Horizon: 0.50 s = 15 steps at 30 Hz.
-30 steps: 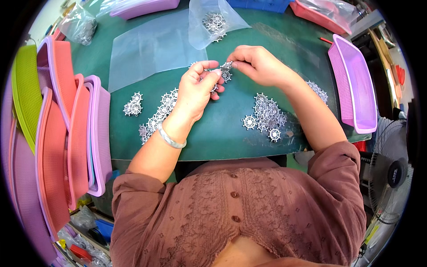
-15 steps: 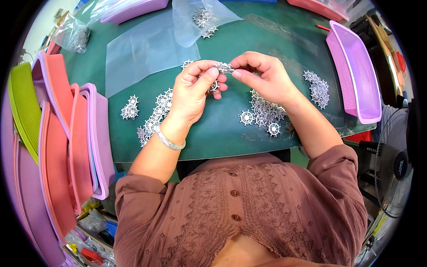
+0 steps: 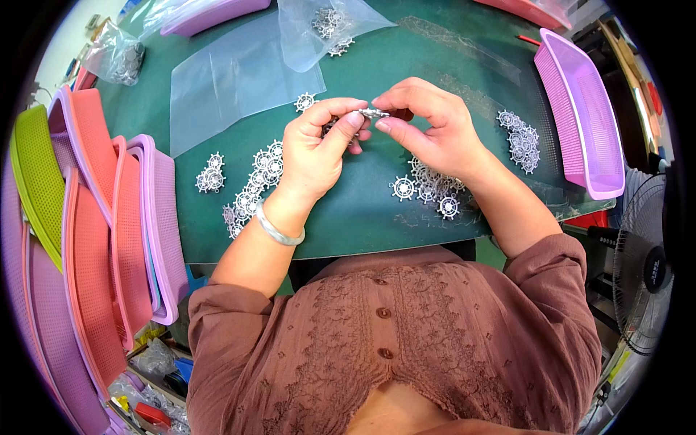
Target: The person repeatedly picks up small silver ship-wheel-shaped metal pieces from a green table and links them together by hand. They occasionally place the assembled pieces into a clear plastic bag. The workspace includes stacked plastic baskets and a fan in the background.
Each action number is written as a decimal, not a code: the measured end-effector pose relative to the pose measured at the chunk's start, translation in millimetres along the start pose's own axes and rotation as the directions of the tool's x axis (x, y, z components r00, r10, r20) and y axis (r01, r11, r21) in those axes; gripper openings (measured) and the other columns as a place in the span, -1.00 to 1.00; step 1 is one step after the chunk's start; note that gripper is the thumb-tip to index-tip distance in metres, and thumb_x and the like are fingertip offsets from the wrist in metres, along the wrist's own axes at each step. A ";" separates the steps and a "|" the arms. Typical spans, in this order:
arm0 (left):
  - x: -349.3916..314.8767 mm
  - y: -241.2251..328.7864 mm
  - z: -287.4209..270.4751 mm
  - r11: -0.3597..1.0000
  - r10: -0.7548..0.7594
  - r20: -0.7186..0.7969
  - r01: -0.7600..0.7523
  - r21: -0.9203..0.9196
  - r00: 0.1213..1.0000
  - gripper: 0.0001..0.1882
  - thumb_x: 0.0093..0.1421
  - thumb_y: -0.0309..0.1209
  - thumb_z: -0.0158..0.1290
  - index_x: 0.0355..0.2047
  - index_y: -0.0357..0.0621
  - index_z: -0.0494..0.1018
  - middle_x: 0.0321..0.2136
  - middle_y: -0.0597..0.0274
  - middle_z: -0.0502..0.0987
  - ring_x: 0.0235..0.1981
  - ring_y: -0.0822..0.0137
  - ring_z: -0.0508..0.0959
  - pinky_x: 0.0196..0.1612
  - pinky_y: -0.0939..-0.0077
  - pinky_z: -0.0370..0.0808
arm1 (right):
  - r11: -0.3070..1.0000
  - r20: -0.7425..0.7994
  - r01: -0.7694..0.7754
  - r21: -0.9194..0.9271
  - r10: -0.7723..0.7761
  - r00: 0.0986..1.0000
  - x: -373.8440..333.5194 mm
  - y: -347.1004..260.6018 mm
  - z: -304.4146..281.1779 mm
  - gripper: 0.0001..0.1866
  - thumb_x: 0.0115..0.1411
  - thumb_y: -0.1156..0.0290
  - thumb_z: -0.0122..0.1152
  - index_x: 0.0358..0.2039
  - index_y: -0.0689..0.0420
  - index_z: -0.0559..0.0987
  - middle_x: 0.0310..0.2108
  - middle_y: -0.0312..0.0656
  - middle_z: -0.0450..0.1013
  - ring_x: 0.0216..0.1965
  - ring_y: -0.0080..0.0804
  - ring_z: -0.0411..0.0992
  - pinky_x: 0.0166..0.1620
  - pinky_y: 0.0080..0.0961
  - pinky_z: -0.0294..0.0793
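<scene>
My left hand [image 3: 315,148] is closed, its thumb and forefinger pinching a silver ship's-wheel charm [image 3: 373,113] that is turned nearly edge-on. More silver metal shows between its curled fingers, partly hidden. From the right, my right hand [image 3: 431,127] has its thumb and forefinger at the charm's other edge, one above and one below. Below the right hand lies a pile of the same charms [image 3: 433,185], partly covered by the wrist. A second row of charms [image 3: 262,170] runs beside my left forearm, and a single charm [image 3: 305,101] rests just beyond the left hand.
The green table [image 3: 348,210] also carries a small charm cluster [image 3: 211,174] at left and another group [image 3: 520,141] at right. Clear plastic bags [image 3: 239,83] lie at the back. A purple basket [image 3: 580,116] stands right, stacked baskets [image 3: 90,239] left, a fan [image 3: 641,268] lower right.
The charm between my hands has tipped from showing its face to nearly edge-on. My right fingers have shifted slightly around it, and the charm under the left fingers is more hidden.
</scene>
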<state>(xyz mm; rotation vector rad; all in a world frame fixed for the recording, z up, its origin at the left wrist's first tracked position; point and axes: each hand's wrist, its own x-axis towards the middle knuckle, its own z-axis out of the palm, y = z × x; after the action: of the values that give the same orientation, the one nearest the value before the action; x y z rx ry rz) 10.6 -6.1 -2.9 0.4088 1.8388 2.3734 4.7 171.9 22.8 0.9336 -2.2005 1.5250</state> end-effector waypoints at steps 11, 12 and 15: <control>-2.7 -4.3 0.7 0.970 0.050 -0.013 -0.046 0.238 0.999 -0.87 0.08 -0.55 0.06 -0.32 -0.24 0.46 -0.47 0.31 0.48 -0.50 0.56 0.46 -0.51 0.76 0.39 | 0.931 0.022 -0.265 0.250 0.268 0.963 -6.5 6.4 1.7 -0.86 0.04 0.58 0.15 -0.33 0.24 0.51 -0.42 -0.27 0.46 -0.40 -0.61 0.39 -0.31 -0.68 0.39; -2.8 -4.1 0.4 0.968 0.063 -0.017 -0.057 0.245 0.998 -0.88 0.08 -0.55 0.07 -0.33 -0.25 0.46 -0.47 0.31 0.48 -0.50 0.56 0.46 -0.52 0.76 0.39 | 0.900 0.040 -0.315 0.301 0.318 0.947 -7.0 6.0 2.2 -0.86 0.05 0.58 0.14 -0.32 0.25 0.51 -0.41 -0.29 0.47 -0.39 -0.63 0.39 -0.31 -0.68 0.39; -2.3 -5.1 -0.5 0.946 0.132 -0.017 -0.121 0.301 0.991 -0.90 0.08 -0.54 0.07 -0.35 -0.25 0.46 -0.47 0.32 0.48 -0.52 0.57 0.46 -0.52 0.77 0.38 | 0.874 0.058 -0.338 0.350 0.340 0.939 -7.9 7.7 3.2 -0.87 0.06 0.57 0.14 -0.32 0.25 0.50 -0.40 -0.31 0.46 -0.38 -0.66 0.38 -0.31 -0.68 0.39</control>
<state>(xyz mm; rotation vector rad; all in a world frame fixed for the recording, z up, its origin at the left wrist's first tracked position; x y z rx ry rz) 12.2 -5.8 -8.3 0.5293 2.2642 2.1916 5.8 173.3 11.5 0.6497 -2.2115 2.1406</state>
